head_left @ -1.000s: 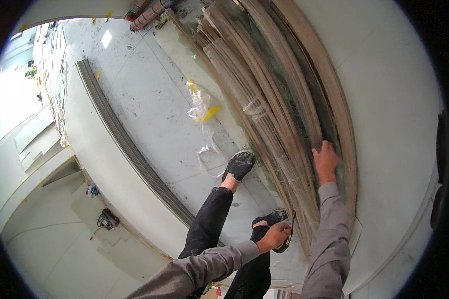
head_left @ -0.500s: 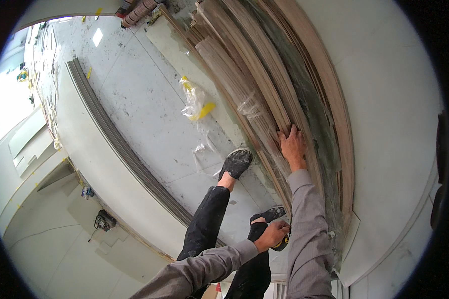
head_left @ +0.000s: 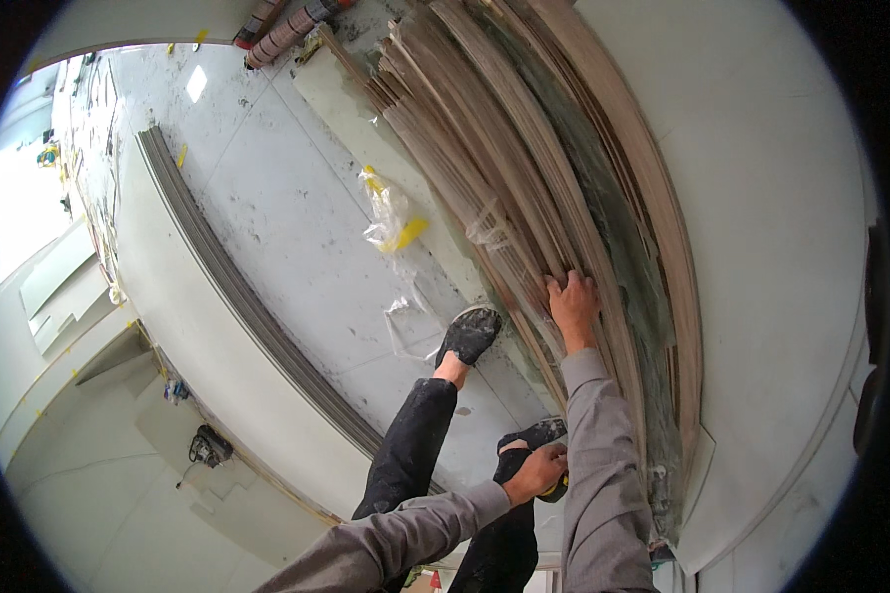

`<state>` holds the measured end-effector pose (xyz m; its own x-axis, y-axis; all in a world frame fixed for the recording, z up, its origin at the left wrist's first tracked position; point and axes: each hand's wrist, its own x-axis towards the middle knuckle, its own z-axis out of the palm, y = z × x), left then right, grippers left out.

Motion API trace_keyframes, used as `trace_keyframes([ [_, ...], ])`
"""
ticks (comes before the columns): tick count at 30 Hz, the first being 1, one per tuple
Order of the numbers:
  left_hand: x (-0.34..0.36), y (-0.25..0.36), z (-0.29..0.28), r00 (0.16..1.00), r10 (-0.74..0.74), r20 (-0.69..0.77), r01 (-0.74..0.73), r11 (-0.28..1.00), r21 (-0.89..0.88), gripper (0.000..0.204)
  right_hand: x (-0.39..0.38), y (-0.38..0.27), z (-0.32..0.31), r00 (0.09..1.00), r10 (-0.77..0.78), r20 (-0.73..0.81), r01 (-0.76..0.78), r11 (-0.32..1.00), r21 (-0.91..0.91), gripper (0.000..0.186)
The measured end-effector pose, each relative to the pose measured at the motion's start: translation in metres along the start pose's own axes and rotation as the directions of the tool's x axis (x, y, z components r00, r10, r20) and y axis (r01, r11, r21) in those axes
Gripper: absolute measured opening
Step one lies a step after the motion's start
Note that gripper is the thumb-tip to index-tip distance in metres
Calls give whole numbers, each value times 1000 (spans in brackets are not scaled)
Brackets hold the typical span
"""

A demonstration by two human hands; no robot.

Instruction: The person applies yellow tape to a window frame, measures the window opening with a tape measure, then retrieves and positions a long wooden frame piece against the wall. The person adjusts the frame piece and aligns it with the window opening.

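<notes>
Long wood-grain trim strips point(head_left: 524, 168) lie in a stack on my right, some with clear plastic film point(head_left: 489, 233) around them. My right hand point(head_left: 573, 304) is on the strips, its fingers curled over the edges of a few of them. Low in the view, my left hand point(head_left: 536, 472) is closed around a small yellow-and-black tape measure point(head_left: 558, 488), partly hidden by the fingers and my right sleeve.
A crumpled clear bag with yellow parts point(head_left: 396, 219) lies on the dusty tiled floor point(head_left: 267, 188). Left of my feet runs a bundle of grey strips point(head_left: 218, 262) beside a pale board point(head_left: 208, 326). A dark power tool point(head_left: 209, 447) sits farther left. Rolls point(head_left: 292, 30) lie at the far end.
My right hand has drawn slightly nearer and to the left, and the strips beneath it have shifted left. My left hand stays closed in nearly the same place.
</notes>
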<state>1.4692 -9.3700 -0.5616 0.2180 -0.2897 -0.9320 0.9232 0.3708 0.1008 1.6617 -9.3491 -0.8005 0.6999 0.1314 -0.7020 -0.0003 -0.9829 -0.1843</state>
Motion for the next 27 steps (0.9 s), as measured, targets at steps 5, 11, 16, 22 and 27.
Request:
trace_keyframes([
  [5, 4, 17, -2, 997, -72, 31, 73, 996, -45, 32, 12, -8, -17, 982, -94, 164, 73, 989, 132, 44],
  [11, -17, 47, -11, 988, -118, 96, 117, 993, 17, 35, 32, 53, -15, 942, -297, 157, 275, 950, 149, 48],
  [16, -7, 40, -12, 995, -19, 95, 17, 1000, 17, 37, 39, 50, -31, 917, -262, 300, 172, 940, 296, 50],
  [22, -1, 45, -13, 996, -67, 60, 70, 996, -57, 38, 8, 38, -3, 936, -180, 301, 52, 920, 389, 51],
  [27, -1, 40, -12, 995, -43, 88, 43, 999, 8, 41, 2, 47, 27, 993, 98, 62, -113, 927, 357, 60],
])
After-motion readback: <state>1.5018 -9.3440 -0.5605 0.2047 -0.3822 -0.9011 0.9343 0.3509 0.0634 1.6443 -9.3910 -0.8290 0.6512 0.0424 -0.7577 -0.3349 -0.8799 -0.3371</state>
